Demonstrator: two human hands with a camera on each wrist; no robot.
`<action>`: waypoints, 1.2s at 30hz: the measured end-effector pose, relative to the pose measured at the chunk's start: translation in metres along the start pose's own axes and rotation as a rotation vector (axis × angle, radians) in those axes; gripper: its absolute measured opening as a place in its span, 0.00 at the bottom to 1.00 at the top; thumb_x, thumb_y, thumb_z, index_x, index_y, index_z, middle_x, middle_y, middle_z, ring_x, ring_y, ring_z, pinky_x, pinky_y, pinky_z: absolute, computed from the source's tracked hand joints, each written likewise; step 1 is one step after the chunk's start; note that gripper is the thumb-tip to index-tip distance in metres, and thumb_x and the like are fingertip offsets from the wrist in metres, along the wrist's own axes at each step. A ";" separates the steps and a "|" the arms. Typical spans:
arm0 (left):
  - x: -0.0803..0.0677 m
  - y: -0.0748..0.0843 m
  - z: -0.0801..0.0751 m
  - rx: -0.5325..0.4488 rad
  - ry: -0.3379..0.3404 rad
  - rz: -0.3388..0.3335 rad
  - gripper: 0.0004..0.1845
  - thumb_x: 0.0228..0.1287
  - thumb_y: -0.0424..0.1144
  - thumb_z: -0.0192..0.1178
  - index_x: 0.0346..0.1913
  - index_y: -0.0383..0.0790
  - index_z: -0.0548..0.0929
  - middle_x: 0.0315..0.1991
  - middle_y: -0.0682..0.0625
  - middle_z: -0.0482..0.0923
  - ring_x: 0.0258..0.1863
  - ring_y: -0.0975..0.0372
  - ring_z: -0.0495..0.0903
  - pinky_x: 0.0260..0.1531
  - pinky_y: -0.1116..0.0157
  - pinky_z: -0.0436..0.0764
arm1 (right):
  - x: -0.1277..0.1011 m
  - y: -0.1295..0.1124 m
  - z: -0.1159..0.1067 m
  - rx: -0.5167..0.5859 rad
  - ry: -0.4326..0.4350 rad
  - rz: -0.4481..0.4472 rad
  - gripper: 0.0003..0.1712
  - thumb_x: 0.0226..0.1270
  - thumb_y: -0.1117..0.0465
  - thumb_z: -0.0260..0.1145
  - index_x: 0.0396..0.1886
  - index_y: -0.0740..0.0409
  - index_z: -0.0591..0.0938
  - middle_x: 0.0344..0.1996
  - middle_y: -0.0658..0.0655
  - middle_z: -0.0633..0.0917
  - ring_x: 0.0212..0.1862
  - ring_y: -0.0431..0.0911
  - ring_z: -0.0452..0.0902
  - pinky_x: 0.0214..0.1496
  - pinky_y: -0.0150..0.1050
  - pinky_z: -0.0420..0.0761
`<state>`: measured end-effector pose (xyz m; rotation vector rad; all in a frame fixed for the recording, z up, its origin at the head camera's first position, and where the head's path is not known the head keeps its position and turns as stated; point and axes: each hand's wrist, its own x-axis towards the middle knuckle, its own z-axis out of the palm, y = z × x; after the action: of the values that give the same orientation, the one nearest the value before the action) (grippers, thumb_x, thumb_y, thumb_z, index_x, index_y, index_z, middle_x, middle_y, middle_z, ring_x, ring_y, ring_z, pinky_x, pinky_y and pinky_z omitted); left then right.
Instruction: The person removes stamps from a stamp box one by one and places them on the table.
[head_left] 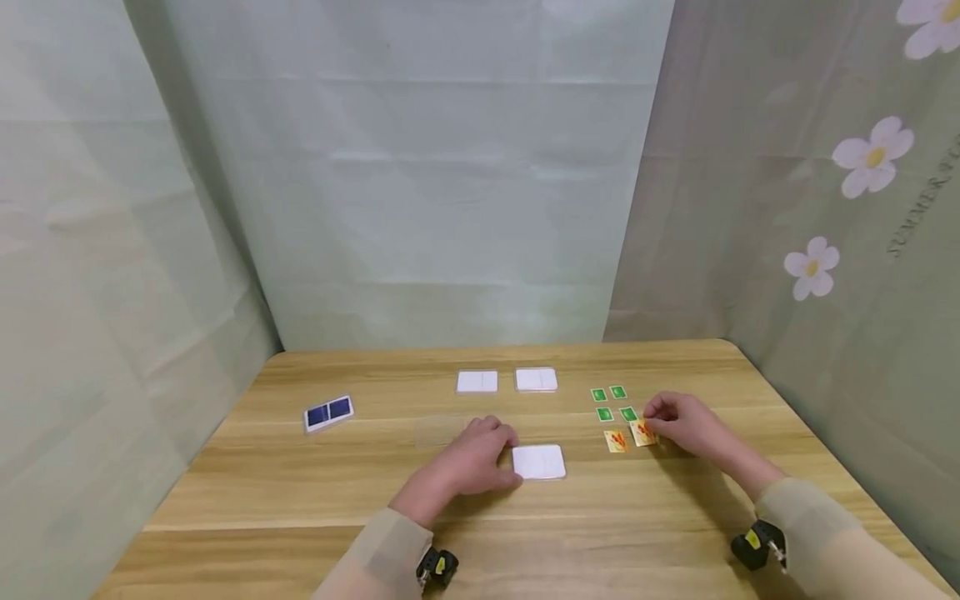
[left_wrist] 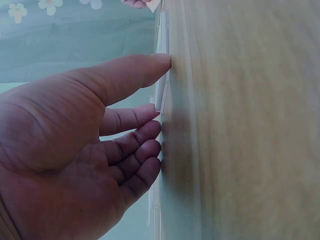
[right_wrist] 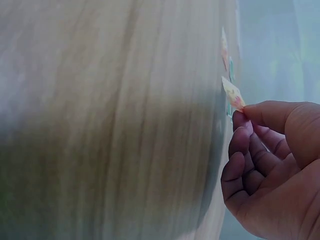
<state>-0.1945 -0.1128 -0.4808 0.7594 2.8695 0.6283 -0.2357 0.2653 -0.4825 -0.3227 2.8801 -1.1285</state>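
Note:
My right hand (head_left: 682,423) pinches a small yellow card with a red-orange picture (head_left: 642,432) between thumb and fingertips. In the right wrist view the same picture card (right_wrist: 233,94) is tilted, its corner at the fingertips of the right hand (right_wrist: 280,155). Beside it lies a second yellow picture card (head_left: 616,442). My left hand (head_left: 468,458) rests on the table and holds a white rectangular case (head_left: 538,462) at its left end. In the left wrist view, thumb and index finger of the left hand (left_wrist: 85,125) lie at the edges of the white case (left_wrist: 162,85).
Several small green cards (head_left: 604,414) lie just beyond the yellow ones. Two more white cases, one left (head_left: 477,382) and one right (head_left: 536,379), lie near the table's back edge. A case with dark blue panels (head_left: 328,413) is at left. Fabric walls (head_left: 450,208) surround the wooden table (head_left: 300,517).

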 end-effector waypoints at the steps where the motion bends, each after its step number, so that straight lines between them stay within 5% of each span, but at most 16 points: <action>1: 0.000 0.000 0.000 0.002 0.001 0.002 0.27 0.64 0.47 0.81 0.61 0.38 0.86 0.60 0.45 0.81 0.60 0.52 0.76 0.65 0.53 0.79 | 0.000 0.001 0.000 -0.005 0.000 -0.005 0.05 0.78 0.66 0.72 0.46 0.64 0.84 0.41 0.56 0.87 0.42 0.48 0.78 0.45 0.44 0.79; 36: 0.000 0.002 -0.001 0.010 -0.011 -0.012 0.28 0.65 0.48 0.81 0.62 0.38 0.86 0.59 0.47 0.80 0.57 0.54 0.75 0.62 0.54 0.80 | 0.002 0.003 0.013 -0.204 0.060 -0.074 0.05 0.73 0.67 0.74 0.40 0.58 0.83 0.34 0.51 0.84 0.37 0.46 0.76 0.41 0.46 0.77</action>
<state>-0.1942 -0.1118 -0.4791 0.7441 2.8673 0.6066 -0.2364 0.2581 -0.4938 -0.4121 3.0672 -0.8678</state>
